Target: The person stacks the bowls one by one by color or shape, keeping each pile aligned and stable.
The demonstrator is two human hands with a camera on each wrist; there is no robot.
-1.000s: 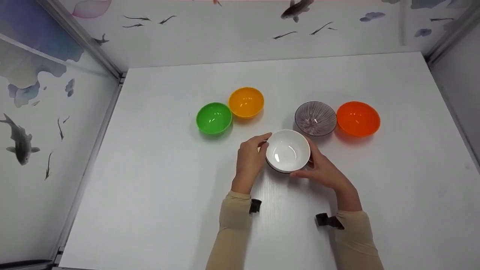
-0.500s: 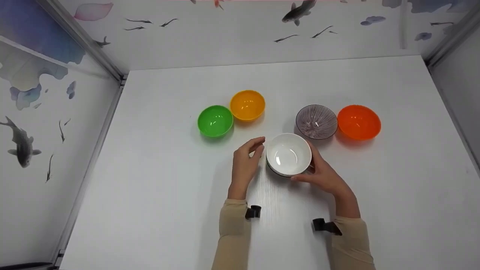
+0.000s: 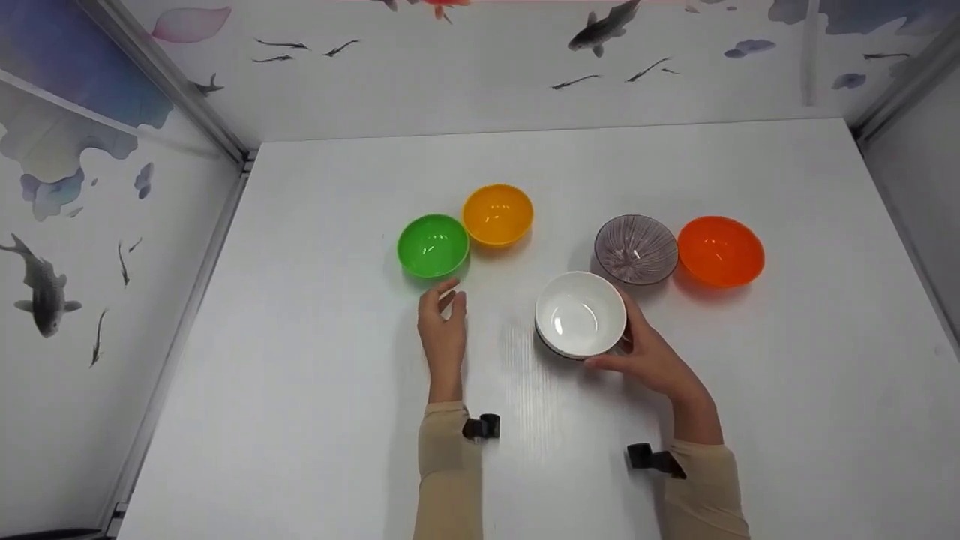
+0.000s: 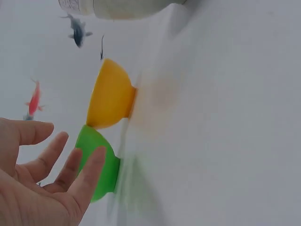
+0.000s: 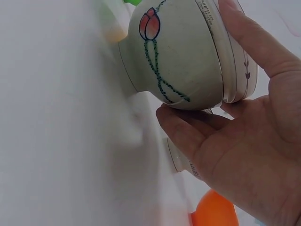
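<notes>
My right hand (image 3: 654, 358) holds the side of a stack of white bowls (image 3: 580, 313), its thumb at the near side and fingers on the far right. In the right wrist view the lower bowl (image 5: 183, 56) shows a red flower with a dotted green stem, and another bowl (image 5: 244, 70) nests inside it. My left hand (image 3: 442, 328) is just short of the green bowl (image 3: 433, 246), thumb and fingers apart and loosely bent, with nothing between them. The left wrist view shows the same hand (image 4: 51, 179) overlapping the green bowl (image 4: 96, 155) from the camera's side.
Behind the green bowl sits a yellow bowl (image 3: 498, 215), touching or nearly touching it. A purple-grey striped bowl (image 3: 636, 250) stands behind the white stack, with an orange bowl (image 3: 721, 251) close at its right. White panels with painted fish enclose the white table (image 3: 300, 337).
My left hand has let go of the white stack and moved left to near the green bowl. The right hand still holds the stack, which has hardly moved.
</notes>
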